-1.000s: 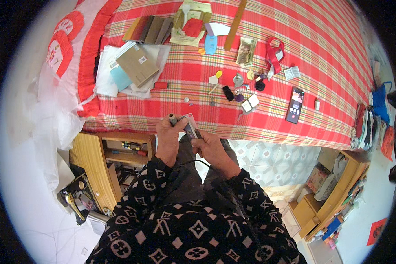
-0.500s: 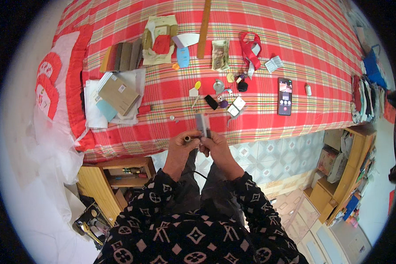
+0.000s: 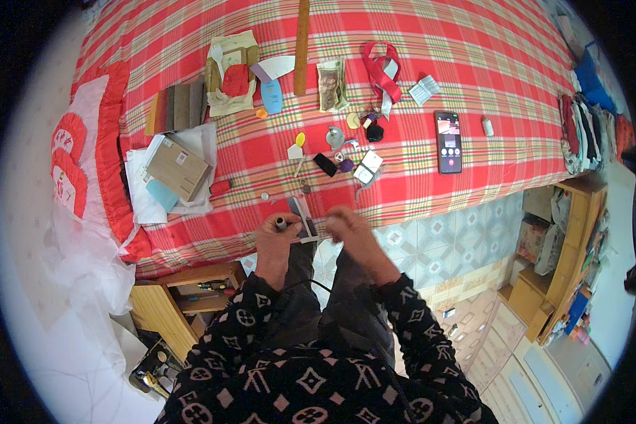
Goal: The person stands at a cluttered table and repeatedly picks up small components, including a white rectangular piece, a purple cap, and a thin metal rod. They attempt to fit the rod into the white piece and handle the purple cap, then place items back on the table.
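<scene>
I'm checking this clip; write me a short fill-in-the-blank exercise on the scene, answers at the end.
1. The hand with the small tube is the ____ one.
2. The looped strap is mainly ____ in colour.
3. The phone lies to the strap's ____.
4. Of phone, strap and wooden strip, the farthest left is the ____.

Missing words: left; red; right; wooden strip.
</scene>
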`<control>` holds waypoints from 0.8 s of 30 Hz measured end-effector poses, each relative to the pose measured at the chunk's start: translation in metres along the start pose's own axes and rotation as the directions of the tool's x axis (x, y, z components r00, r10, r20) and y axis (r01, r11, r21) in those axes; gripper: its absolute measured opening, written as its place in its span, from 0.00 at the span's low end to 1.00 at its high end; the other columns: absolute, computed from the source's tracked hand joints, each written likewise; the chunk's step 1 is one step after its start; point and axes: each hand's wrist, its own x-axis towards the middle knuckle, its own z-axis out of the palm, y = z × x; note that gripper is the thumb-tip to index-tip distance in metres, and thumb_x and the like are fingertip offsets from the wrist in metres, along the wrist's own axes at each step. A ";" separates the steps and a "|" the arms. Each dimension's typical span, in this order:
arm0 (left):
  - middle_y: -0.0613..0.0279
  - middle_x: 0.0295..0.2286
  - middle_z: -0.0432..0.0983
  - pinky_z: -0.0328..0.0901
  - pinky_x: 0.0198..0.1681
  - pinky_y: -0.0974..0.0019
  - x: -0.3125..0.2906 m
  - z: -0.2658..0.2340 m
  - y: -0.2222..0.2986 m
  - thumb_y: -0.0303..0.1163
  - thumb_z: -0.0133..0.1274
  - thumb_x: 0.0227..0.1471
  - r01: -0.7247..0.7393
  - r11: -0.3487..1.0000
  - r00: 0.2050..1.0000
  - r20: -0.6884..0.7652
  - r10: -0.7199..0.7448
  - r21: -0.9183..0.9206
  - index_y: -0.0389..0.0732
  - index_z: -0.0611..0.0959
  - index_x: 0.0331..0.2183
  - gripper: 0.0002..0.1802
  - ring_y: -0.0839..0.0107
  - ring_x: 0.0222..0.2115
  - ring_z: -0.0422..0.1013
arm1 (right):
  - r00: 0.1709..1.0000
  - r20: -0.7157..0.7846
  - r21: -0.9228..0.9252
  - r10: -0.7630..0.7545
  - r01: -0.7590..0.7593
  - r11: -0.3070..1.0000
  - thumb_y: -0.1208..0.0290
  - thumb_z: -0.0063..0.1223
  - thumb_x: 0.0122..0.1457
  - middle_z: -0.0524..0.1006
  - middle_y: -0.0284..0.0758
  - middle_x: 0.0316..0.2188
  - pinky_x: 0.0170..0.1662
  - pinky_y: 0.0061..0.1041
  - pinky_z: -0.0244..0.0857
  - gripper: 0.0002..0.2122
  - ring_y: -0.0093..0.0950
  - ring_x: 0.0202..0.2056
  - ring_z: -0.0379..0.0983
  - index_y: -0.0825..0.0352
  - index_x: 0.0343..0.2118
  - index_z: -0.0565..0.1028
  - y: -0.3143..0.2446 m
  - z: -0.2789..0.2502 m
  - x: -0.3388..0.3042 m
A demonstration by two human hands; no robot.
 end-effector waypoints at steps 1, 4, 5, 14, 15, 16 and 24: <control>0.66 0.27 0.78 0.69 0.31 0.73 0.002 -0.004 0.003 0.17 0.58 0.51 0.036 0.999 0.999 -0.011 -0.035 0.008 0.36 0.84 0.33 0.06 0.77 0.28 0.73 | 0.989 -0.130 -0.022 -0.072 0.070 0.997 0.70 0.52 0.63 0.75 0.32 0.30 0.34 0.24 0.67 0.10 0.23 0.30 0.72 0.69 0.44 0.73 0.001 -0.013 0.010; 0.66 0.28 0.78 0.70 0.31 0.73 0.001 -0.015 0.010 0.17 0.58 0.50 0.060 0.997 0.997 -0.050 -0.058 0.044 0.36 0.84 0.33 0.06 0.77 0.28 0.73 | 0.815 -0.376 -0.220 -0.440 0.383 0.897 0.77 0.49 0.63 0.77 0.34 0.38 0.45 0.25 0.69 0.11 0.25 0.39 0.74 0.71 0.47 0.72 0.001 -0.062 0.046; 0.66 0.28 0.78 0.70 0.31 0.73 0.000 -0.018 0.011 0.17 0.58 0.50 0.042 0.998 0.997 -0.065 -0.039 0.053 0.35 0.84 0.33 0.06 0.76 0.28 0.73 | 0.770 -0.439 -0.330 -0.463 0.341 0.880 0.79 0.49 0.62 0.77 0.38 0.41 0.46 0.28 0.69 0.12 0.28 0.42 0.74 0.72 0.49 0.72 -0.001 -0.077 0.061; 0.64 0.28 0.78 0.70 0.31 0.73 -0.002 -0.033 0.011 0.16 0.58 0.49 0.000 0.998 0.995 -0.103 0.007 0.067 0.34 0.84 0.32 0.06 0.76 0.28 0.74 | 0.863 -0.425 -0.060 -0.273 0.274 0.960 0.81 0.48 0.59 0.78 0.48 0.42 0.46 0.35 0.70 0.17 0.43 0.43 0.77 0.72 0.52 0.70 -0.005 -0.099 0.128; 0.64 0.28 0.78 0.69 0.31 0.73 -0.002 -0.035 0.012 0.16 0.58 0.48 -0.014 0.994 0.993 -0.113 0.026 0.106 0.34 0.84 0.32 0.07 0.76 0.28 0.74 | 0.878 -0.395 -0.104 -0.269 0.248 0.963 0.81 0.49 0.59 0.78 0.49 0.41 0.46 0.35 0.70 0.17 0.44 0.43 0.77 0.72 0.52 0.70 -0.004 -0.100 0.129; 0.64 0.28 0.78 0.69 0.31 0.73 -0.002 -0.037 0.012 0.15 0.58 0.48 0.004 0.997 0.994 -0.113 0.004 0.075 0.34 0.84 0.32 0.07 0.76 0.28 0.74 | 0.837 -0.442 -0.220 -0.322 0.247 0.944 0.81 0.50 0.58 0.78 0.49 0.41 0.46 0.35 0.70 0.18 0.45 0.42 0.77 0.71 0.52 0.71 -0.004 -0.101 0.132; 0.65 0.28 0.78 0.69 0.35 0.71 -0.004 -0.042 0.006 0.14 0.58 0.48 0.007 1.000 0.996 -0.090 -0.006 0.013 0.34 0.84 0.31 0.07 0.75 0.29 0.73 | 0.675 -0.368 -0.706 -0.640 0.245 0.664 0.79 0.56 0.51 0.77 0.47 0.36 0.44 0.42 0.69 0.23 0.48 0.40 0.75 0.65 0.52 0.72 -0.024 -0.121 0.192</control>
